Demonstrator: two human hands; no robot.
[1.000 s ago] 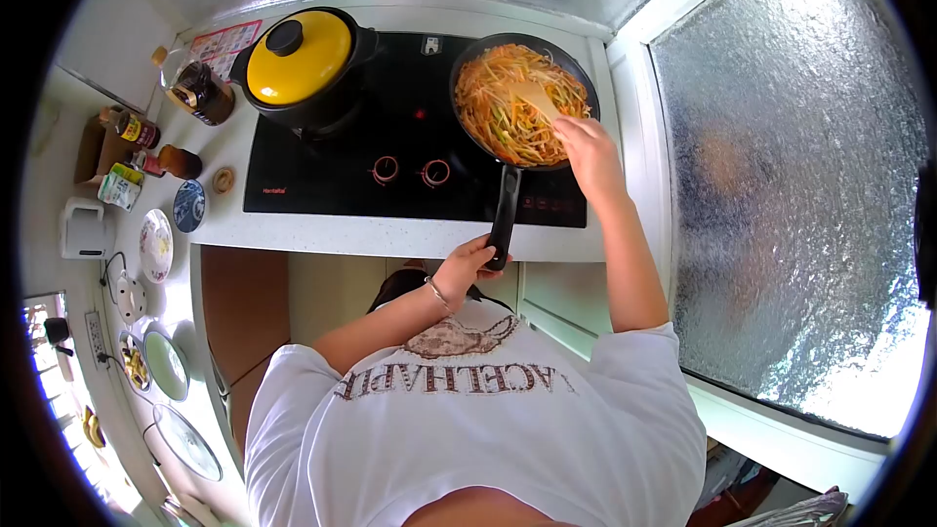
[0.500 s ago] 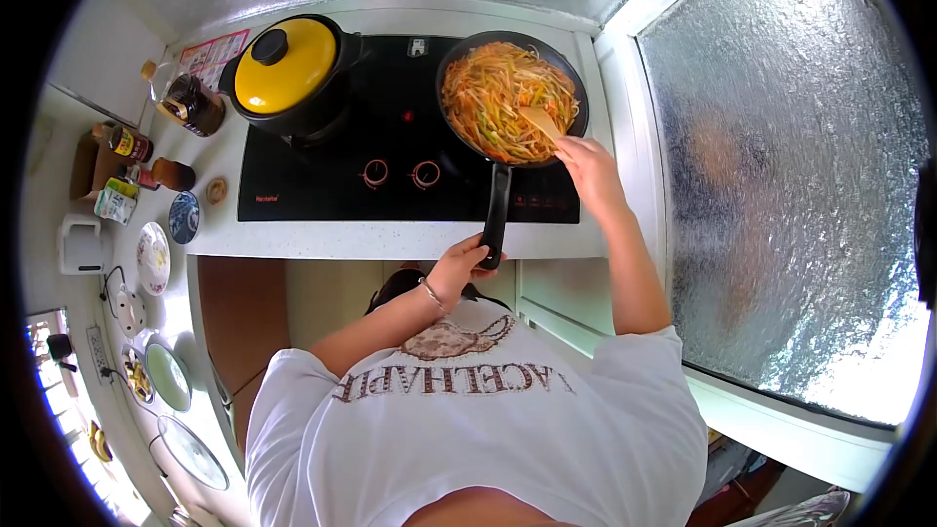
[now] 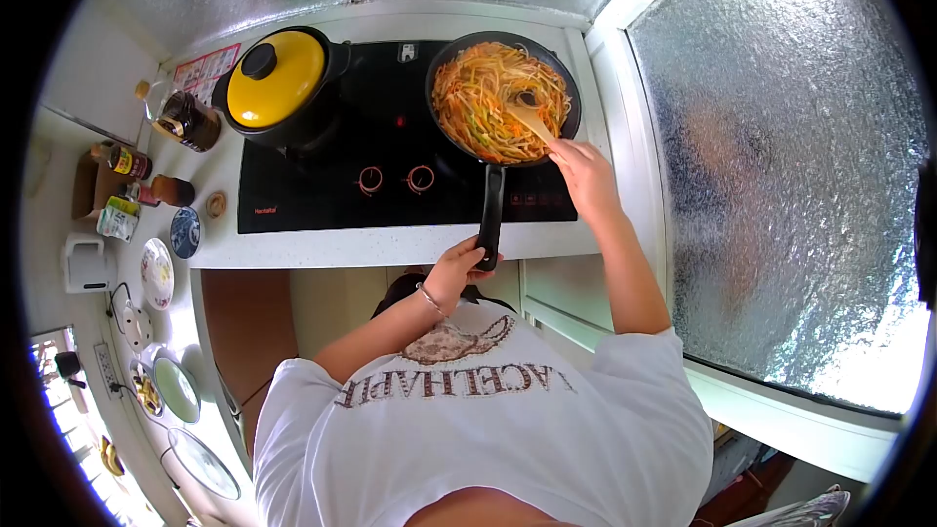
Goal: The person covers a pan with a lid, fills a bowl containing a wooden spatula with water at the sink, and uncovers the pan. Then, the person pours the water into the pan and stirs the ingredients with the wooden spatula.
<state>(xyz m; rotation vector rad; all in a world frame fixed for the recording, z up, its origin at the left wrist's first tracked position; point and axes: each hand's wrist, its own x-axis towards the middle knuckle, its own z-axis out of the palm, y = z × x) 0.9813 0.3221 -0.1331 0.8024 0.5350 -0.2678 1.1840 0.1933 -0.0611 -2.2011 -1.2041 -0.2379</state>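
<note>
A black frying pan (image 3: 493, 190) sits on the right side of the cooktop, full of shredded vegetables (image 3: 480, 98) in orange, pale and green strips. My left hand (image 3: 459, 268), with a bracelet at the wrist, is closed around the end of the pan's black handle. A wooden spatula (image 3: 528, 119) slants into the food from the pan's right front. My right hand (image 3: 586, 176) grips its handle just over the pan's rim. A small dark patch of pan bottom shows beside the spatula's blade, whose tip is among the strips.
Left on the black cooktop (image 3: 332, 205) stands a pot with a yellow lid (image 3: 278, 78). Bottles (image 3: 187, 120), a jar (image 3: 173, 191) and a patterned bowl (image 3: 184, 225) line the left counter. Plates (image 3: 157, 273) lie farther along. A textured glass pane (image 3: 771, 185) borders the right.
The spatula has pushed within the vegetables, baring a dark spot of pan bottom. My left hand stays on the pan handle. The whole view has shifted slightly.
</note>
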